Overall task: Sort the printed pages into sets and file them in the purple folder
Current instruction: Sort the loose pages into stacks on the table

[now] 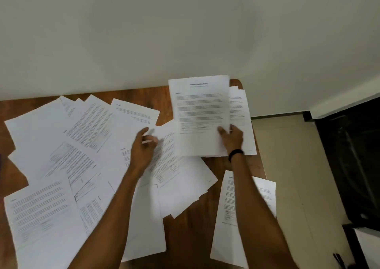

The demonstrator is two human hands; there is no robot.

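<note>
**Sorting: a title page meets its set**

Our right hand (pixel 231 138) pinches the title page (pixel 199 114) near its lower edge, over the sorted stack (pixel 242 112). Our left hand (pixel 143 147) curls above the loose pages (pixel 51 145); we cannot tell its hold. Next, we judge, lay the sheet square. The purple folder is not in view.

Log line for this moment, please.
step: sorting | right hand: holds page over far stack | left hand: over loose pages, grip unclear | folder: not in view

place: office-like room | wooden table (pixel 189 238), printed pages (pixel 51 145), tiled floor (pixel 287 155)
</note>
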